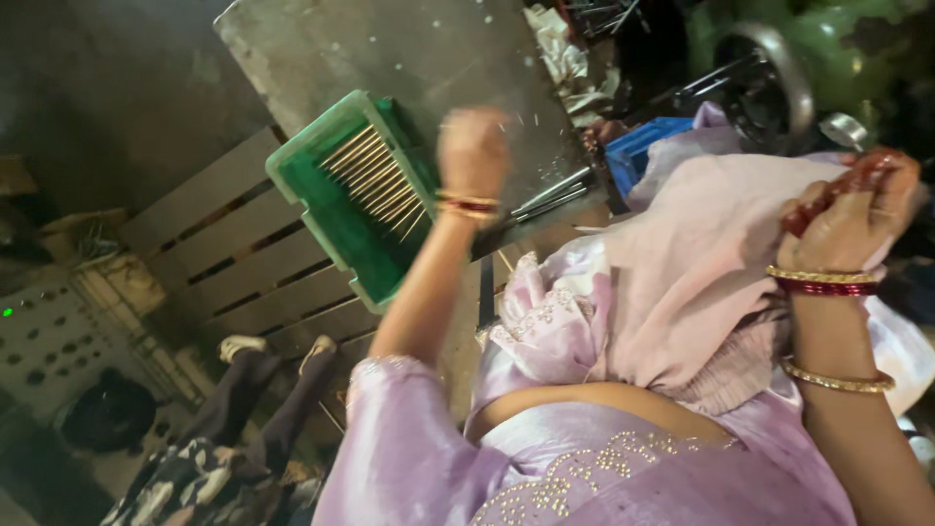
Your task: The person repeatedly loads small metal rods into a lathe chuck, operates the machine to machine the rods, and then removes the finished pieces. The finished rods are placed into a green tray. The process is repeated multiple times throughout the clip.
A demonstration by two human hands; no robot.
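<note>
Left hand (474, 148) fisted above tabletop (409, 58), beside green tray (336, 185) of metal rods (380, 180); contents indiscernible. Right hand (857, 209) grips pink cloth (701, 263).

A wooden pallet (234, 248) lies to my left, its slats running under the edge of the grey tabletop (390, 49). Below it a person's legs (263, 399) stretch out in dark trousers, with pale shoes (242, 345) at the ends. At the far left stands a pale perforated panel (49, 341) with a small green light (8, 312). Past my lap sits a blue box (643, 146), and behind it a green machine (838, 39) with a metal wheel (779, 78). Crumpled white cloth (565, 49) lies at the tabletop's far edge.
</note>
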